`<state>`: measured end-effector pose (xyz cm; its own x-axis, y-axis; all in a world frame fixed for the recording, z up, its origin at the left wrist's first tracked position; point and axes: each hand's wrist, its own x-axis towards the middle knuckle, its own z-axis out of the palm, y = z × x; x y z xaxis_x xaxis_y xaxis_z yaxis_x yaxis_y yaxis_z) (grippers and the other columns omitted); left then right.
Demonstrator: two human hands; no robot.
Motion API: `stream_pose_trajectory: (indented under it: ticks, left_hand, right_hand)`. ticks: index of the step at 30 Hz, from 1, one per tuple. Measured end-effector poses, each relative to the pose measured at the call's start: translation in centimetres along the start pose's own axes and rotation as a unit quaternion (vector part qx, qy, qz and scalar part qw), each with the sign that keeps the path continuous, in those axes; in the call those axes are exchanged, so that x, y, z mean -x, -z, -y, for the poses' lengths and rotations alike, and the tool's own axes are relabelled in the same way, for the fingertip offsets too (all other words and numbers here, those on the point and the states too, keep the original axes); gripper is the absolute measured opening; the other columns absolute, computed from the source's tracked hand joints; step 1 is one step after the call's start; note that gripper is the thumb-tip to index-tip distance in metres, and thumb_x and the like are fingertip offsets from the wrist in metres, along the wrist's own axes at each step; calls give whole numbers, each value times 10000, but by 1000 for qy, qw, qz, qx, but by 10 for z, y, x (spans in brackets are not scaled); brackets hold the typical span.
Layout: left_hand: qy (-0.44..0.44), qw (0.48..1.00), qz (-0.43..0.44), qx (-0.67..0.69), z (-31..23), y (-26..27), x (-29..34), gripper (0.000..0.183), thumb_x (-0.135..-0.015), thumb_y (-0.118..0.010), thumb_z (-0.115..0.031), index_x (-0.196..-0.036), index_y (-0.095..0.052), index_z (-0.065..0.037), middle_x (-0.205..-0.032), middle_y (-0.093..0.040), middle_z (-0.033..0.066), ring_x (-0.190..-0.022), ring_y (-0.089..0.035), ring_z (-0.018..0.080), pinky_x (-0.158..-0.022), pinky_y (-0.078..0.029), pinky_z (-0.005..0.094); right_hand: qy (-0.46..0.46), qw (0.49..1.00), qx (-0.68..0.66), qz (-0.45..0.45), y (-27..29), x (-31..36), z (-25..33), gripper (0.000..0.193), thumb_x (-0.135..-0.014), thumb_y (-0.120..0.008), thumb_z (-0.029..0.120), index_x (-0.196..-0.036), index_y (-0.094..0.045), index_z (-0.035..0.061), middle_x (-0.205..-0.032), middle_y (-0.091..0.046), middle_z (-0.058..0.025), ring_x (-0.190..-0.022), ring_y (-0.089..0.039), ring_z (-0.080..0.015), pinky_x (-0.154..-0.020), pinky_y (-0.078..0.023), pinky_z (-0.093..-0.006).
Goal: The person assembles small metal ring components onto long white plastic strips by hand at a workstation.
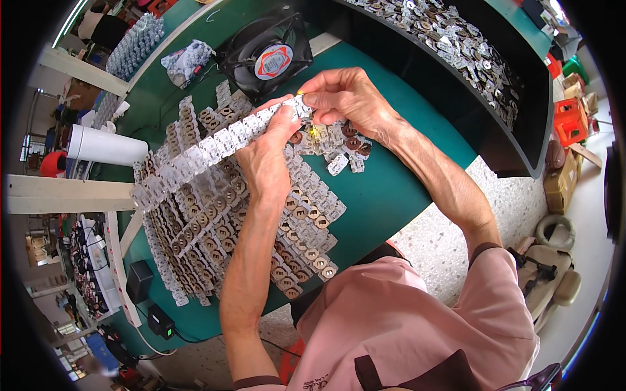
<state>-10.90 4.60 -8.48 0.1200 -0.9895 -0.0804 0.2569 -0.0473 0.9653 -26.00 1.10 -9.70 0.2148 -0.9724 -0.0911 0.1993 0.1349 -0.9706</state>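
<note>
A long row of small whitish plastic pieces [215, 144], joined end to end, slants from the lower left up to my hands. My left hand [266, 153] is closed round it near its upper right end, thumb on top. At that end the fingers of my right hand [342, 98] pinch together; a tiny yellow spot shows by the fingertips, and what they hold is mostly hidden. Beneath lie many similar joined rows with round brown discs [222, 228], spread over the green tabletop [385, 189]. Several loose pieces [338, 164] lie just below my right hand.
A black fan [266, 55] stands behind the rows, beside a crumpled printed cloth or bag [187, 63]. On the right is a big black bin [521, 146] holding many loose pieces. A white roll [107, 144] and pale frame bars [68, 194] stand left; a black adapter [161, 321] sits at lower left.
</note>
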Motion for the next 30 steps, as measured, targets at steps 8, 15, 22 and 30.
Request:
stream_pose_trajectory:
  ticks: [8, 15, 22, 30]
  left_hand:
    - [15, 1000, 4, -19, -2, -1, 2, 211, -858, -606, -102, -1007, -586, 46, -962, -592, 100, -859, -578, 169, -805, -511, 316]
    - [5, 998, 20, -53, -1, -2, 5, 179, -840, -608, -62, -977, -593, 52, -937, -603, 103, -838, -590, 175, -788, -515, 321]
    - [-36, 998, 25, -55, 1, 1, 0, 177, -799, -652, -45, -932, -615, 67, -854, -626, 104, -700, -597, 168, -672, -507, 269]
    - [-54, 990, 73, -108, 1, 0, 6, 436, -720, -707, -61, -1124, -568, 26, -869, -585, 37, -728, -527, 85, -643, -445, 225]
  right_hand:
    - [-19, 1000, -12, -3, 1, 3, 1, 143, -797, -649, 46, -918, -641, -31, -755, -634, -87, -583, -616, -129, -541, -517, -209]
    - [-51, 997, -42, -24, 1, 6, 5, 136, -761, -646, 23, -868, -629, -58, -728, -626, -102, -576, -604, -132, -527, -501, -216]
    - [-58, 995, -80, 16, 7, 0, 4, 150, -741, -648, 5, -874, -625, -62, -733, -626, -105, -571, -601, -142, -506, -481, -223]
    - [-18, 999, -19, 21, 16, 7, 15, 214, -762, -657, 112, -915, -629, -36, -754, -630, -78, -594, -593, -124, -554, -491, -225]
